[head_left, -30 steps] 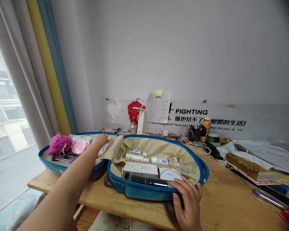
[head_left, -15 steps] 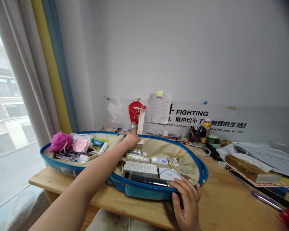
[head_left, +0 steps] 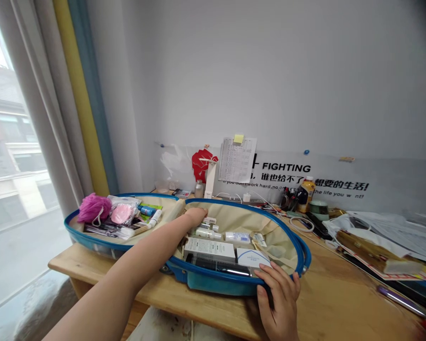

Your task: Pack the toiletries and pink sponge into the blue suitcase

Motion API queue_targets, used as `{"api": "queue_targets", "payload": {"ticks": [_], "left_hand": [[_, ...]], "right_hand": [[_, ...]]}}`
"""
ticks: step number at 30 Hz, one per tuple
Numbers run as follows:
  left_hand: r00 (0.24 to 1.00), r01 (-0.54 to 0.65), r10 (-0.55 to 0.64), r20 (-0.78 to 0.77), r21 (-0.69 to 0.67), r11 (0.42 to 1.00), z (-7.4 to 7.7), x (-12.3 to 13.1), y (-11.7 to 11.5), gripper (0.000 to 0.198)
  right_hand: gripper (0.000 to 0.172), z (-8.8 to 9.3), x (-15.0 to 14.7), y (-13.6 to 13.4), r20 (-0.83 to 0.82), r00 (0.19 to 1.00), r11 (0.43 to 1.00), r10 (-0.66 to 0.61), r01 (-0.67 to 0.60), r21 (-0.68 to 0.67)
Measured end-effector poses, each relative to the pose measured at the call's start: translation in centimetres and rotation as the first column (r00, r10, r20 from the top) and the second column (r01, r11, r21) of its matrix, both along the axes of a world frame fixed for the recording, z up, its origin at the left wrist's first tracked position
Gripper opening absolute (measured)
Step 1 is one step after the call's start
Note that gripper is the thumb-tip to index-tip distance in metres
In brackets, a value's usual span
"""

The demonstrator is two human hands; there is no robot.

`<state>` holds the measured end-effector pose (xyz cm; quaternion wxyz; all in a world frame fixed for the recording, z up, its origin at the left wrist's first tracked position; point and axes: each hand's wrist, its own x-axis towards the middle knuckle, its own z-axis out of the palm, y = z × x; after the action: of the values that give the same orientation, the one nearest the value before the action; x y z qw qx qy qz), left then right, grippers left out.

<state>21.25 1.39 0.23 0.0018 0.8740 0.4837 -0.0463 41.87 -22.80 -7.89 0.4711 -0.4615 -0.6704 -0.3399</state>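
Observation:
An open blue suitcase [head_left: 213, 284] with beige lining lies on a wooden table [head_left: 341, 303]. My left hand [head_left: 196, 215] reaches into its right half, fingers curled round a small white item [head_left: 209, 220] just above two small bottles [head_left: 208, 233]. White boxes [head_left: 209, 247] and a dark flat case lie along the front of that half. My right hand [head_left: 279, 300] grips the near rim of this half, fingers over the edge. The left half [head_left: 88, 239] holds a pink bath puff [head_left: 94, 207], a pink pouch, tubes and brushes.
Right of the suitcase the table carries papers and a book [head_left: 372, 246], cables, a pen, cups and an orange bottle [head_left: 305, 192] by the wall. A banner reading FIGHTING [head_left: 287, 166] hangs behind. Curtains [head_left: 74, 94] and a window stand to the left.
My left hand has left the left half of the suitcase, crossed to the right half, and lowered toward the small bottles with a small white item. My right hand stays on the rim.

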Motion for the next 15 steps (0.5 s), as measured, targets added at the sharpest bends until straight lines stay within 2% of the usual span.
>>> {"api": "queue_targets", "payload": {"ticks": [7, 15], "left_hand": [[1.0, -0.02, 0.02, -0.001, 0.003, 1.0, -0.34, -0.12, 0.57, 0.033], [0.999, 0.018, -0.016, -0.033, 0.058, 0.998, -0.26, 0.19, 0.43, 0.035]], "right_hand": [[0.019, 0.06, 0.07, 0.07, 0.006, 1.0, 1.0, 0.012, -0.012, 0.015], [0.019, -0.15, 0.1, 0.14, 0.009, 1.0, 1.0, 0.012, -0.012, 0.005]]}}
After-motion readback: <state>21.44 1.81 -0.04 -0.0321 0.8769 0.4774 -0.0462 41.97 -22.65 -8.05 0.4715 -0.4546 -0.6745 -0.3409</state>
